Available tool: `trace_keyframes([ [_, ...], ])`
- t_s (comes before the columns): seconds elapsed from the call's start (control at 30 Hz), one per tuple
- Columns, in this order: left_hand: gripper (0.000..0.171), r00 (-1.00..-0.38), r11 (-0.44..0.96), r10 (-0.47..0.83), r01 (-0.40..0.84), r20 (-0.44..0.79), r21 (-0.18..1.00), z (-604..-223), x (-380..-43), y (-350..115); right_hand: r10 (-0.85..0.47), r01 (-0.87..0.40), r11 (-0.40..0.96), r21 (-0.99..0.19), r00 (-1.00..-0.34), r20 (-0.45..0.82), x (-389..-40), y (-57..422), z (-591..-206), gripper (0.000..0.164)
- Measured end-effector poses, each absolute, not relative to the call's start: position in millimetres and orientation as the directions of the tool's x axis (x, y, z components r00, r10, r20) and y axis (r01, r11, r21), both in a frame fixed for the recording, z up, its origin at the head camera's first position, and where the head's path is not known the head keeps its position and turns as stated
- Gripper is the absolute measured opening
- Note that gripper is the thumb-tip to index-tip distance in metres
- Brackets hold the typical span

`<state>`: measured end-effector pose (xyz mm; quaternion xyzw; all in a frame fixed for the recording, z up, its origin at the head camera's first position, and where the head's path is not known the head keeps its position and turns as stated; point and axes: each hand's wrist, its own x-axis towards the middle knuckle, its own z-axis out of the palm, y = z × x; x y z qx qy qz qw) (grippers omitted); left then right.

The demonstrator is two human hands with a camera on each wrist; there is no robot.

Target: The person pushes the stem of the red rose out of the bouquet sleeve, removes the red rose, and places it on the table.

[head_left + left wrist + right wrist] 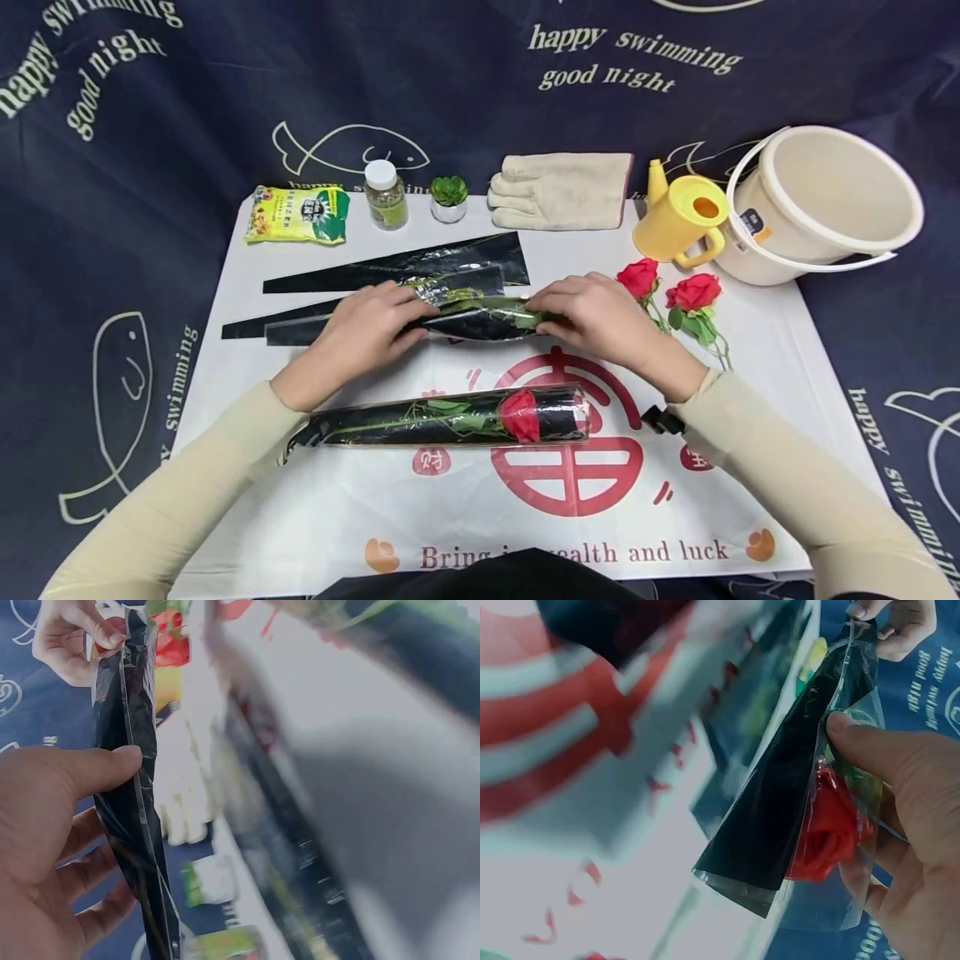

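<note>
My left hand pinches the narrower part of a black-and-clear flower sleeve, thumb on the near side and fingers behind it. The wider end is gripped by my right hand, the thumb on the film. A red rose shows at this end in the right wrist view, against the clear film by the right fingers. In front of both hands, another red rose lies in its own black-backed sleeve. Flat black sleeves lie behind the hands.
Two loose roses lie at right, near a yellow watering can and a cream bucket. Along the back are a glove, a small potted plant, a lidded jar and a yellow-green packet.
</note>
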<state>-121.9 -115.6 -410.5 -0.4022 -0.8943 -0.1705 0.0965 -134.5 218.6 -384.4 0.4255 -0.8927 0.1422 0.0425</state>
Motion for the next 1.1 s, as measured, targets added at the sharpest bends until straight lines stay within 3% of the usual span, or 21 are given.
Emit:
trace_keyframes([
  [0.2,0.028,-0.635,0.61,0.682,0.768,0.364,0.197,-376.3,-130.0,-114.2,-0.739,-0.783,0.598,-0.17,-0.621,0.261,-140.0,223.3,-350.3,0.037],
  [0.37,0.032,-0.649,0.621,0.672,0.756,0.356,0.206,-359.4,-133.0,-112.6,-0.723,-0.781,0.596,-0.186,-0.623,0.3,-140.9,227.5,-336.8,0.038],
  [0.63,0.067,-0.773,0.688,0.631,0.598,0.067,0.412,-356.4,-145.5,-116.4,-0.711,-0.811,0.559,-0.172,-0.575,0.405,-140.3,230.5,-337.4,0.037],
  [0.77,0.068,-0.75,0.644,0.656,0.502,-0.08,0.577,-362.2,-158.1,-118.4,-0.72,-0.829,0.538,-0.152,-0.546,0.428,-141.0,230.4,-338.4,0.035],
  [0.93,0.066,-0.679,0.579,0.682,0.276,-0.271,0.767,-372.4,-169.9,-117.3,-0.723,-0.836,0.525,-0.159,-0.536,0.435,-140.7,230.9,-336.0,0.034],
  [1.1,0.054,-0.652,0.53,0.691,0.161,-0.314,0.832,-375.7,-171.4,-114.9,-0.731,-0.84,0.512,-0.178,-0.536,0.422,-141.2,233.7,-332.0,0.04],
])
